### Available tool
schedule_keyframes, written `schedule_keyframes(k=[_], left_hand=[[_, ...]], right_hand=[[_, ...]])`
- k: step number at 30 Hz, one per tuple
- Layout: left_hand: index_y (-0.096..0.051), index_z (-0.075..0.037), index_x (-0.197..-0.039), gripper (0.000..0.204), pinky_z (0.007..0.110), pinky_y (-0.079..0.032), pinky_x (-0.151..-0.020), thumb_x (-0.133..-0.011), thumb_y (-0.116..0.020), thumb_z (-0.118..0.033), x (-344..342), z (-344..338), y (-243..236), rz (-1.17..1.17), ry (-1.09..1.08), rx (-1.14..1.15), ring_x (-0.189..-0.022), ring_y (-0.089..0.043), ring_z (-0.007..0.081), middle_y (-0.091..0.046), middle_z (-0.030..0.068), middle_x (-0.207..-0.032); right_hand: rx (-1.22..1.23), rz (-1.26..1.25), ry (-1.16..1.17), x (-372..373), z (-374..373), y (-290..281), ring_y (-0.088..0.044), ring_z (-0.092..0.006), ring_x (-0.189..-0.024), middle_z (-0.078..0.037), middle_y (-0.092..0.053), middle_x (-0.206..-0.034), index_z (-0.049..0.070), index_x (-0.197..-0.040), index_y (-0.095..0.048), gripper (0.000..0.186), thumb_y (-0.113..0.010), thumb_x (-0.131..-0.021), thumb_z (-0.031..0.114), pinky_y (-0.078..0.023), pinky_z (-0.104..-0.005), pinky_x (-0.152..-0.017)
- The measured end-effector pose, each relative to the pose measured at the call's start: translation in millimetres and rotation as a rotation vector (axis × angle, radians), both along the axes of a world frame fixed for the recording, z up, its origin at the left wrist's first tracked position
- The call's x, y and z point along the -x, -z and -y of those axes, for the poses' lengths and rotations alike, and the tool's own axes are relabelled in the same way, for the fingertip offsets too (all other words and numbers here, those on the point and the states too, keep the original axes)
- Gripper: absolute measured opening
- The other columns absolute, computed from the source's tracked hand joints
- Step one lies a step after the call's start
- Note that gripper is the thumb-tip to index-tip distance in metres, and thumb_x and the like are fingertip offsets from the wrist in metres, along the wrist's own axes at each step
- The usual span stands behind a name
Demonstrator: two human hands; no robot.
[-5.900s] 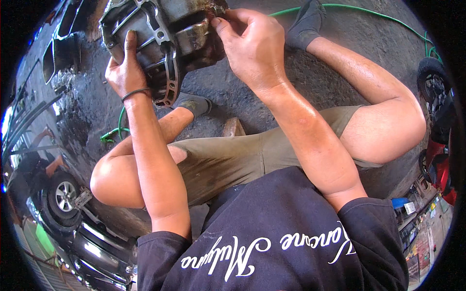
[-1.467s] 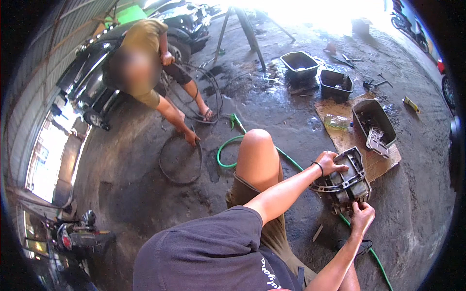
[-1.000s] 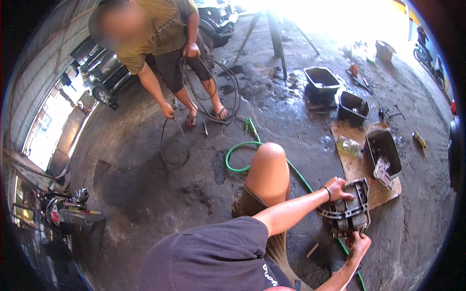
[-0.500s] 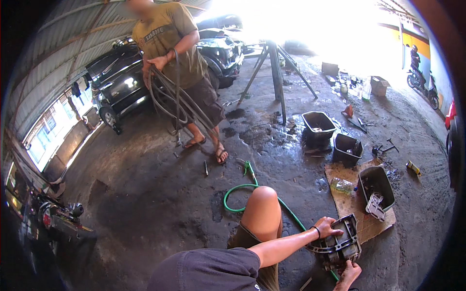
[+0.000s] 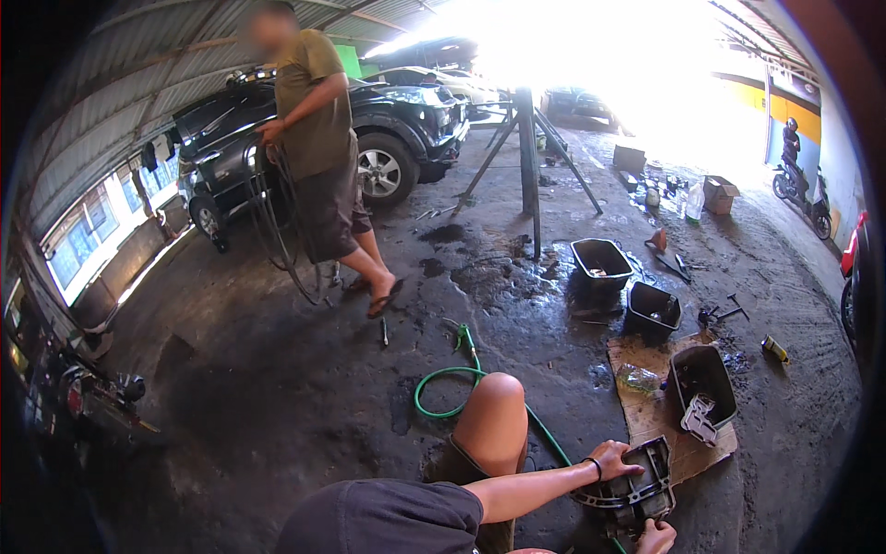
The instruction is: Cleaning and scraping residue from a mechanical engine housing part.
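A dark, box-shaped metal engine part [image 5: 657, 475] with a curved black rim is at the lower right, by my bent knee. My left hand [image 5: 613, 460], a dark band at its wrist, grips the part's far left side, with the fingers over its edge. At the part's near end is my right hand [image 5: 656, 536], fingers closed in a pinch against it. What lies between those fingertips is too small to make out. A green air hose [image 5: 546, 434] runs behind my left forearm toward the part.
A black tub [image 5: 729, 388] holding a light metal plate [image 5: 699, 420] stands on cardboard [image 5: 637, 406] beyond my hands. Two more black tubs [image 5: 652, 325] sit farther off. The hose's green blow gun [image 5: 465, 338] lies ahead. A person [image 5: 318, 138] with coiled hoses walks past a dark car [image 5: 388, 138].
The other person has turned and stepped left, carrying the coiled hoses. My view has shifted slightly. My hands stay on the engine part, with little change in their grip.
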State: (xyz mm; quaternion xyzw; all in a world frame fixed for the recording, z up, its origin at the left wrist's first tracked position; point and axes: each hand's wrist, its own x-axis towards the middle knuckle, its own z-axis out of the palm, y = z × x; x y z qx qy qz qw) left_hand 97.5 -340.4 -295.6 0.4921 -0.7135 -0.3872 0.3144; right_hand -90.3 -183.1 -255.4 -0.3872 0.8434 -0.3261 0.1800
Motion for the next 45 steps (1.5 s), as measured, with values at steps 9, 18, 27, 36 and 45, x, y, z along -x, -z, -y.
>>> schedule_keyframes(k=[9, 18, 27, 36, 45], left_hand=[[-0.07, -0.004, -0.084, 0.071, 0.045, -0.052, -0.079, -0.066, -0.071, -0.073, 0.7, 6.6, 3.2, 0.049, 0.049, 0.041, -0.087, -0.068, 0.0379, -0.069, 0.0219, -0.087], [-0.075, -0.009, -0.087, 0.063, 0.039, -0.054, -0.071, -0.071, -0.071, -0.07, -8.4, 18.2, 9.4, -0.046, 0.043, -0.02, -0.077, -0.071, 0.0265, -0.073, 0.0114, -0.084], [-0.074, -0.006, -0.084, 0.059, 0.036, -0.054, -0.067, -0.069, -0.078, -0.063, -6.0, 13.1, 4.6, -0.005, 0.051, -0.019, -0.069, -0.07, 0.02, -0.072, 0.0105, -0.075], [-0.075, -0.004, -0.089, 0.051, 0.032, -0.054, -0.066, -0.073, -0.08, -0.053, -8.1, 20.4, 0.7, -0.011, 0.076, -0.064, -0.069, -0.069, 0.0142, -0.073, 0.0073, -0.077], [-0.076, -0.005, -0.086, 0.049, 0.03, -0.052, -0.065, -0.074, -0.081, -0.052, -33.2, 47.3, 23.1, -0.161, 0.019, -0.153, -0.067, -0.064, 0.0086, -0.073, 0.0039, -0.075]], right_hand=[[-0.12, -0.22, 0.01, -11.4, -5.3, -10.8, -0.067, -0.0399, -0.083, -0.024, -0.07, -0.09, 0.001, -0.097, -0.074, 0.042, -0.079, -0.073, 0.035, -0.05, -0.0454, -0.08], [0.085, -0.203, 0.074, -21.6, 11.5, -0.2, -0.065, -0.0338, -0.059, -0.021, -0.063, -0.064, 0.002, -0.069, -0.07, 0.028, -0.069, -0.06, 0.028, -0.05, -0.0442, -0.059], [0.024, -0.086, 0.114, -21.4, -3.6, -5.6, -0.066, -0.0393, -0.068, -0.023, -0.064, -0.069, 0.0, -0.07, -0.07, 0.027, -0.069, -0.062, 0.027, -0.052, -0.0455, -0.068], [0.145, -0.101, 0.158, -17.8, 0.7, 18.3, -0.063, -0.0364, -0.06, -0.021, -0.062, -0.062, -0.002, -0.064, -0.066, 0.027, -0.07, -0.06, 0.025, -0.051, -0.0412, -0.061], [0.119, 0.373, 0.222, 19.3, -16.2, 28.3, -0.06, -0.0179, -0.049, -0.011, -0.059, -0.052, 0.0, -0.062, -0.066, 0.028, -0.062, -0.074, 0.024, -0.048, -0.037, -0.053]])
